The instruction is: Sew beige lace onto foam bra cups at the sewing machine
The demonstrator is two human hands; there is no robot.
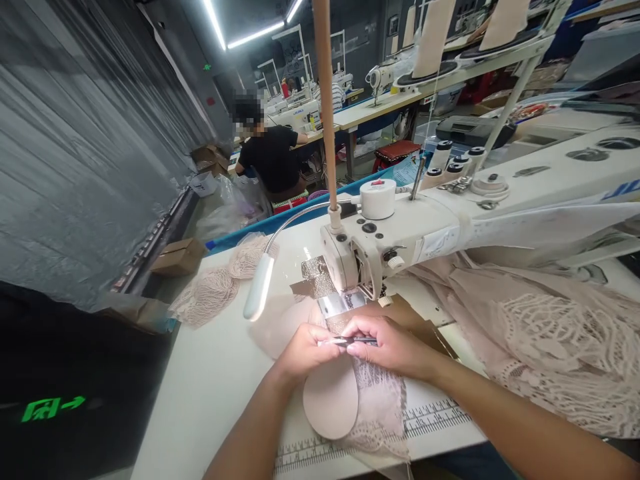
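Note:
My right hand (383,343) is closed around a small black-and-silver tool (364,341), whose exact kind I cannot make out. Its metal end points left, toward my left hand (303,350). That hand is closed, with thumb and finger pinching the edge of beige lace fabric (375,380); the fingertips partly hide the pinch. A smooth beige bra cup (330,403) hangs below my left hand, against the lace. Both hands are just in front of the white sewing machine (345,257), near its metal plate (343,303).
Lace cups (205,297) lie at the table's left edge. A lit lamp (260,287) on a bendable neck stands left of the machine head. More lace fabric (545,333) is heaped at right. A ruler strip (435,419) runs along the front edge. A person (273,157) sits farther back.

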